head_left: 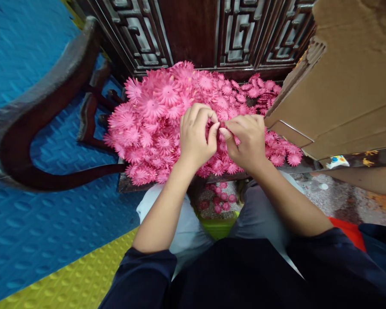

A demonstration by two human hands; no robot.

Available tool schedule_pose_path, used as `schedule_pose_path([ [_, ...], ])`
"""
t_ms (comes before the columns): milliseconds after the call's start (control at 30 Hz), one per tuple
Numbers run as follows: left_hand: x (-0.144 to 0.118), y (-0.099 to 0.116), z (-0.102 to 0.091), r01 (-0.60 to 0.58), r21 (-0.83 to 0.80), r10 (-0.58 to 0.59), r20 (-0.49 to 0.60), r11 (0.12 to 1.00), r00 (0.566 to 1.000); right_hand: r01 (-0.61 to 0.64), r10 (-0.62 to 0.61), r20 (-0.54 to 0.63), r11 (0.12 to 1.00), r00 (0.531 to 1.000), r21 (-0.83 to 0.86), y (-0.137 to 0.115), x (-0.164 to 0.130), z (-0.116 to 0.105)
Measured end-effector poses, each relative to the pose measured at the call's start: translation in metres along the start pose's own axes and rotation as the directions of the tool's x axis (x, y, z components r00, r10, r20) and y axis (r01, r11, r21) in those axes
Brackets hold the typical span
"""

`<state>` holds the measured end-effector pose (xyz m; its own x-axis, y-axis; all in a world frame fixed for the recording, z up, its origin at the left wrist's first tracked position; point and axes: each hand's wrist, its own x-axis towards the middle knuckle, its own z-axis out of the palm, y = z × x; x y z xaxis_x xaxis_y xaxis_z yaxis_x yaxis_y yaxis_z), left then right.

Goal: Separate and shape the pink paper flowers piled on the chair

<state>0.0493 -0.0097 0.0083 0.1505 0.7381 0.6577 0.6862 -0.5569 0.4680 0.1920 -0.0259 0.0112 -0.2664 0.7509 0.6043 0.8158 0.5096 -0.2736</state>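
Observation:
A large heap of pink artificial flowers (164, 96) covers a dark wooden bench seat. Above its front middle my left hand (196, 133) is closed, thumb and index fingertip pressed together. Close beside it, my right hand (247, 139) is closed in a similar pinch, and the fingertips of both hands nearly meet. Between them shows a small dark-pink flower piece (221, 125), mostly hidden by the fingers. Larger, fuller blooms lie on the left of the heap. Smaller, flatter pink flowers (265, 92) lie at the right.
A curved wooden armrest (51, 176) rises at left over blue and yellow mats. The carved bench back (194, 34) stands behind the heap. A big cardboard box (357, 86) crowds the right. Fallen flowers (223, 197) lie below. Another person's limb (366, 180) shows at right.

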Motion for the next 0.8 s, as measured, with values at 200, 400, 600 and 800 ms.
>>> schedule_pose_path([
  [200, -0.0010, 0.0019, -0.0009, 0.038, 0.019, -0.036, -0.076, 0.999, 0.996, 0.005, -0.006, -0.028, 1.000, 1.000, -0.030, 0.0017, 0.0009, 0.0000],
  [400, -0.0017, 0.0019, -0.0002, 0.026, 0.030, -0.023, -0.082, 0.999, 0.996, 0.003, -0.003, -0.005, 1.000, 1.000, -0.005, 0.0011, 0.0003, 0.0005],
  [600, -0.0016, 0.0003, 0.0006, 0.006, 0.006, -0.006, -0.066, 1.000, 0.998, 0.009, -0.009, -0.004, 0.999, 1.000, -0.035, 0.0016, -0.0005, 0.0014],
  [800, -0.0004, -0.0004, -0.0018, -0.002, -0.011, 0.001, -0.039, 1.000, 0.999, -0.007, 0.009, 0.048, 0.998, 0.999, -0.057, -0.0005, -0.0002, -0.0001],
])
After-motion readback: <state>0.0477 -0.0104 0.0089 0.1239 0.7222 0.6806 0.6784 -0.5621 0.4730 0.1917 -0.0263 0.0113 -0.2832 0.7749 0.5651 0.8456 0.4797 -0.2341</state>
